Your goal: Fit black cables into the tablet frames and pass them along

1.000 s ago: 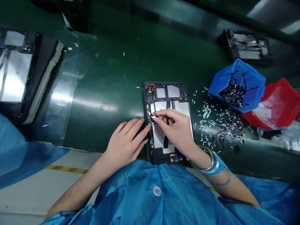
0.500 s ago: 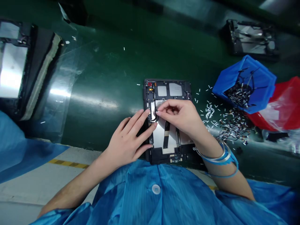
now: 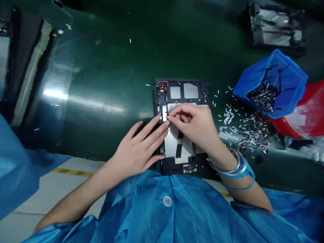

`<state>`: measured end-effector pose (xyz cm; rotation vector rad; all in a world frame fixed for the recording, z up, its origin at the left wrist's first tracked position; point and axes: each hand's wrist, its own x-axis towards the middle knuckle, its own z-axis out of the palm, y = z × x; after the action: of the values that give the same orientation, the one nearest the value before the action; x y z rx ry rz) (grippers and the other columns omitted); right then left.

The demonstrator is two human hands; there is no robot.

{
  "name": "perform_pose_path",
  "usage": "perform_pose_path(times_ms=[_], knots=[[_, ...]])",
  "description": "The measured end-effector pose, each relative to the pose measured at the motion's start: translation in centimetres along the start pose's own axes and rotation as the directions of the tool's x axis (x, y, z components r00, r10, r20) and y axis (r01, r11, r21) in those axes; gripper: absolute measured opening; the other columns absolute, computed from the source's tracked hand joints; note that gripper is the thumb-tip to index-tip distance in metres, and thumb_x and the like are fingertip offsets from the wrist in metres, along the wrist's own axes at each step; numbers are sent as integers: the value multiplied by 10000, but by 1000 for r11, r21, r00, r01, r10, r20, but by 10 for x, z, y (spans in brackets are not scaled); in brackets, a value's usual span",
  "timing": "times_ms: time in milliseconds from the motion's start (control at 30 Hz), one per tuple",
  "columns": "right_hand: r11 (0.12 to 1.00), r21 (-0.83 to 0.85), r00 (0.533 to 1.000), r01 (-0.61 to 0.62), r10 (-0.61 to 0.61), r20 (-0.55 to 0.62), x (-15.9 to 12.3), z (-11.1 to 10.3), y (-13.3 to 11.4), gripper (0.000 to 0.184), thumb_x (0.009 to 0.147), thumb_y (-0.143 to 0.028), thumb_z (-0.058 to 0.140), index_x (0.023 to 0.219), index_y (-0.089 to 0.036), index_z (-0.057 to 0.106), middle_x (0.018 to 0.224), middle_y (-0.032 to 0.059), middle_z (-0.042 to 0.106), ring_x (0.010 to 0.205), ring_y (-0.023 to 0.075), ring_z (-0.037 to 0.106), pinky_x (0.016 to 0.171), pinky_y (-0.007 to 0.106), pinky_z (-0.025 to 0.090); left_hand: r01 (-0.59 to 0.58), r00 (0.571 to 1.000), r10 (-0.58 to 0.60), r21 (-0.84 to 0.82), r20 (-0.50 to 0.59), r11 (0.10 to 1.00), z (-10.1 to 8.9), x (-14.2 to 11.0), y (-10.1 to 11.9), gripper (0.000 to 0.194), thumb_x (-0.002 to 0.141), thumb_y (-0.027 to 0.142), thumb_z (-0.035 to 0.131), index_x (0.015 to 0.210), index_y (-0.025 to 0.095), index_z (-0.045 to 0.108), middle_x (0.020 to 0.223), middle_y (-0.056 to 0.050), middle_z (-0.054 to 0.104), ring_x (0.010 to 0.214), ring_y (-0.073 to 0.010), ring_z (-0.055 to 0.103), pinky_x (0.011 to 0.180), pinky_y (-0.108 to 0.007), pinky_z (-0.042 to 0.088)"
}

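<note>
An opened tablet [image 3: 188,160] lies in front of me, its black frame, silver plates and flat black ribbon cable exposed. My left hand [image 3: 138,146] rests at its left edge with fingers spread. Those fingertips touch the left side of the inside, close to a narrow bright slot. My right hand [image 3: 194,123] is over the middle of the tablet, thumb and forefinger pinched together. A small white strip [image 3: 169,117] shows at the pinched tips. Bits of thin black cable show beside it, mostly hidden by the fingers.
At right, a blue bin [image 3: 291,91] holds black cables, beside a red bin [image 3: 311,114]. Loose cables [image 3: 255,135] and white slips [image 3: 227,116] lie scattered near it. Another opened device [image 3: 275,28] sits at the far right; a dark foam-edged piece [image 3: 30,74] is at left.
The curved black cable seen earlier near my fingertips is now largely covered. My left fingers have drawn closer together and up toward the right fingertips, where a white strip now shows.
</note>
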<state>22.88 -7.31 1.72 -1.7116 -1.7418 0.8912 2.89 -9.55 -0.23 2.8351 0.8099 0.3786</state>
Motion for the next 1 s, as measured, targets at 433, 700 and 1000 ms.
perform_pose_path(times_ms=[433,700,1000], knots=[[821,-542,958,181,-273,-92,-23,-5,-1,167,896,-220,520,925,-214,685,717,31,641,694,157,550,581,290,357,-143,989,142,30,43,989,-4,9,-14,474,988,435,375,1294,112,539,1421,-119,498,1350,-307,408,1102,-478,323],[578,-715,886,393,-445,128,-26,-3,13,355,911,-105,426,1152,-207,666,753,56,622,729,167,495,532,284,330,-126,991,126,5,43,992,-2,7,-15,493,994,426,354,1307,96,543,1425,-137,487,1350,-321,406,1084,-502,339],[784,-562,936,264,-350,-48,-17,-21,17,351,919,-168,417,1142,-227,681,777,55,616,769,185,537,618,301,405,-95,995,96,-42,29,995,-2,7,-14,510,990,454,351,1287,96,561,1436,-111,479,1344,-327,402,1032,-488,385]])
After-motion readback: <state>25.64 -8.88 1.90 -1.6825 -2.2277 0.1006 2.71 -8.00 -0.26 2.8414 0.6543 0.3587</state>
